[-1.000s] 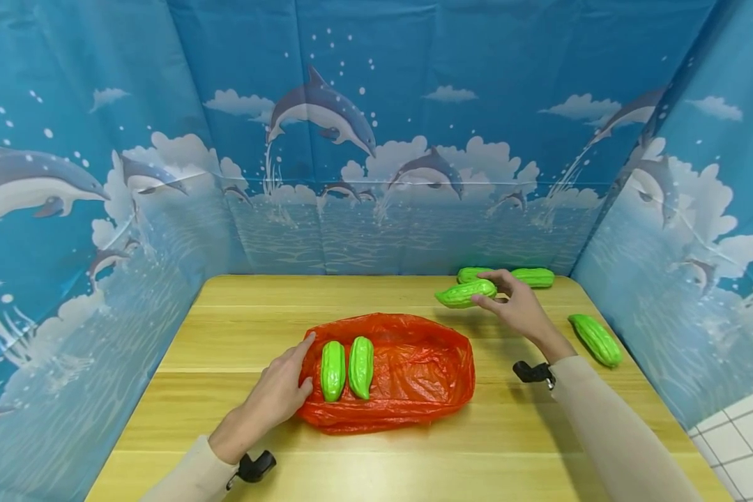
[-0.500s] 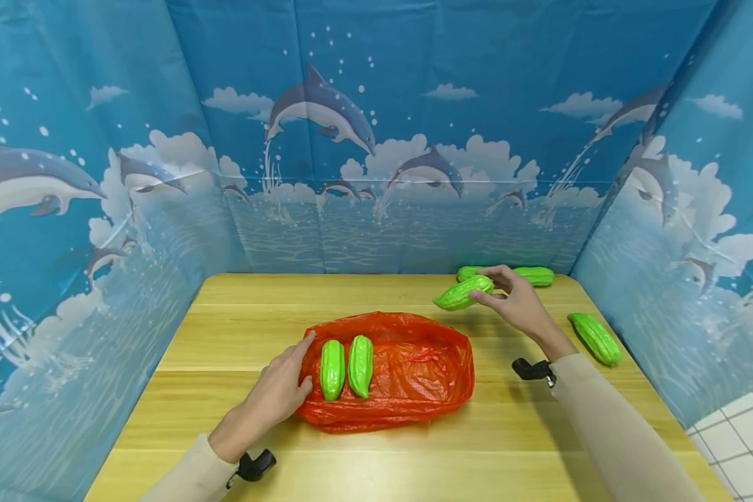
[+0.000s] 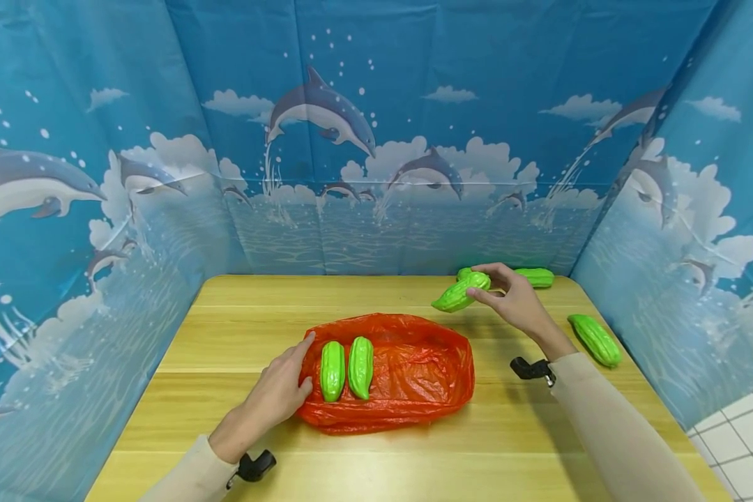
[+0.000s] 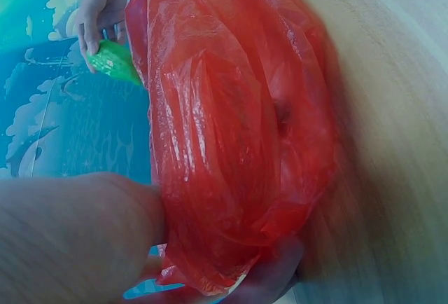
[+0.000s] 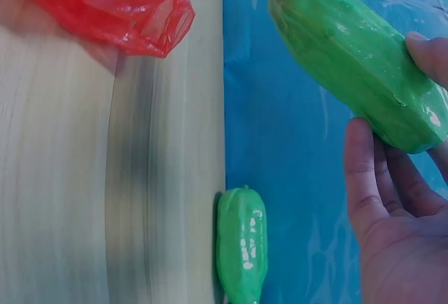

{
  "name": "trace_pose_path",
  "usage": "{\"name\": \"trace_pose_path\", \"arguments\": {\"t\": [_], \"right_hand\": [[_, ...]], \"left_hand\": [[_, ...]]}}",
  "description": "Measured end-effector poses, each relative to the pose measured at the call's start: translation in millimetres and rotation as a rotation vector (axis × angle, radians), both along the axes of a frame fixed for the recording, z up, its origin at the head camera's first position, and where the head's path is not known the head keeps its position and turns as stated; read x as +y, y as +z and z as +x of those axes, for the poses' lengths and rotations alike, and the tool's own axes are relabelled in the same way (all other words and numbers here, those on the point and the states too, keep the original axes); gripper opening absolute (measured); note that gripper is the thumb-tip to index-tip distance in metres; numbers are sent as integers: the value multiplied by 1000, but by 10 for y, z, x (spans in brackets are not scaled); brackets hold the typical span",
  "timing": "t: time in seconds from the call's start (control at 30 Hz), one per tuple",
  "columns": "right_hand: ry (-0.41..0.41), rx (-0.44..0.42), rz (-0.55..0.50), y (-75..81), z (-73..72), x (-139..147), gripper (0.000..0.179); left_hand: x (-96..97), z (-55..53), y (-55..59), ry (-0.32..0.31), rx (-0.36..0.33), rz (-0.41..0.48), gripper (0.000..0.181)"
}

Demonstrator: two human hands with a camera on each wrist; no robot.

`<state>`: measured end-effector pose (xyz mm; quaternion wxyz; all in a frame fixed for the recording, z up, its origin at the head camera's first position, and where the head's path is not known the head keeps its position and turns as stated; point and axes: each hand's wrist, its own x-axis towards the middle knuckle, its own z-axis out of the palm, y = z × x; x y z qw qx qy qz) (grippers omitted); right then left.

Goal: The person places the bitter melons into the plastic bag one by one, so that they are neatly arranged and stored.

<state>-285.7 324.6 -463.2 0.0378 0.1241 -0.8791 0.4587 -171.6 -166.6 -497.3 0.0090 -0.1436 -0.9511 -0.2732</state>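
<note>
My right hand (image 3: pixel 516 301) holds a glossy green bitter melon (image 3: pixel 457 294) above the back right of the table, its tip angled down to the left. In the right wrist view this bitter melon (image 5: pixel 350 59) sits between the thumb and fingers. My left hand (image 3: pixel 276 382) grips the left end of an open red plastic bag (image 3: pixel 408 369). In the left wrist view the bag (image 4: pixel 217 122) covers part of the fingers. Inside the bag, on its left side, lie two bitter melons, one (image 3: pixel 332 371) beside the other (image 3: pixel 360 367).
Behind the right hand, a bitter melon (image 3: pixel 535 277) lies along the table's back edge, with another (image 3: pixel 464 272) partly hidden beside it. One more bitter melon (image 3: pixel 595 339) rests near the right edge. A blue dolphin-print curtain (image 3: pixel 376 230) surrounds the wooden table (image 3: pixel 238 335).
The bitter melon in my right hand has shifted slightly left and tilted more steeply, tip down. My left hand and the bag have stayed in place.
</note>
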Motion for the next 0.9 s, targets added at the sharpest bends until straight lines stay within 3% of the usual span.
{"name": "trace_pose_path", "arguments": {"t": [0.9], "right_hand": [[11,21,-27,198,109,-286,58]], "left_hand": [[-13,-14,-7,4,-11,6,84]]}}
